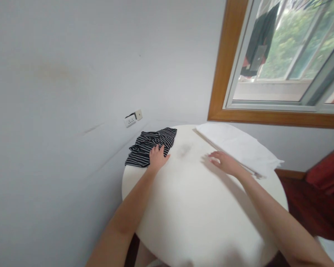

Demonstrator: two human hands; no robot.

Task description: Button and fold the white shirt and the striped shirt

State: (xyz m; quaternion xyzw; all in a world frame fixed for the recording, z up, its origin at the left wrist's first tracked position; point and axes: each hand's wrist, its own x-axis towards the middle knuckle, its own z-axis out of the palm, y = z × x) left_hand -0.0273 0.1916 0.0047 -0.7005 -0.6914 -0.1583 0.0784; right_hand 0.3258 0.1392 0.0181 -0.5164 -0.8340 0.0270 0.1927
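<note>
A black garment with white stripes lies bunched at the left edge of the round white table. My left hand rests on its near right part, fingers spread and holding nothing. My right hand hovers low over the table with its fingers apart and nothing in them. Just beyond and to the right of it lies a flat white cloth or bag, folded, with a rumpled right corner. Whether the right hand touches this white item is hard to tell; they appear apart.
Against the table's left and back sides stands a white wall with a power socket. A wood-framed window is at the upper right. Red fabric hangs at the right above a dark red floor.
</note>
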